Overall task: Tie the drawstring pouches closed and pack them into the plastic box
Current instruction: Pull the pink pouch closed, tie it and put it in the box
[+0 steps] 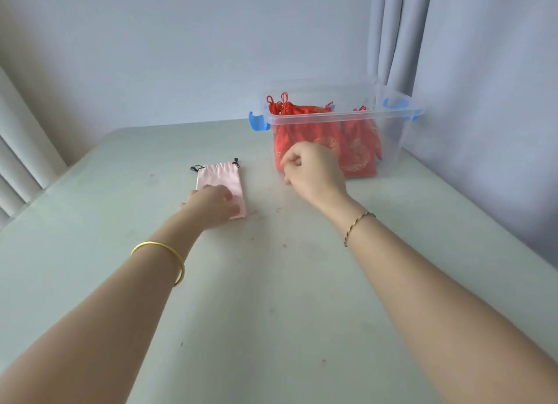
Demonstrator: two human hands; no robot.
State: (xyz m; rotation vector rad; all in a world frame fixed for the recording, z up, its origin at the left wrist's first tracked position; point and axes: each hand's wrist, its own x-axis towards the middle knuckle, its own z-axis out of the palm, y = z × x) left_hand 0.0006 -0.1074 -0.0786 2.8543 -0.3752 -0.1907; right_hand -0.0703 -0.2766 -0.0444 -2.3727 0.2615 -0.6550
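Observation:
A pink drawstring pouch (pixel 222 175) with black cords lies flat on the pale green table (pixel 271 298), left of centre. My left hand (pixel 211 204) rests on the pouch's near end, fingers laid over the fabric. My right hand (pixel 312 169) hovers in front of the clear plastic box (pixel 392 123) with its fingers loosely curled and nothing in them. The box has blue latches and stands at the back right. Several red pouches with gold patterns (pixel 356 150) are inside it, their red cords poking above the rim.
A pale wall runs behind the table and grey curtains (pixel 401 41) hang at the right, close behind the box. The table's left edge slants past white vertical slats (pixel 18 168). Small pink specks dot the tabletop.

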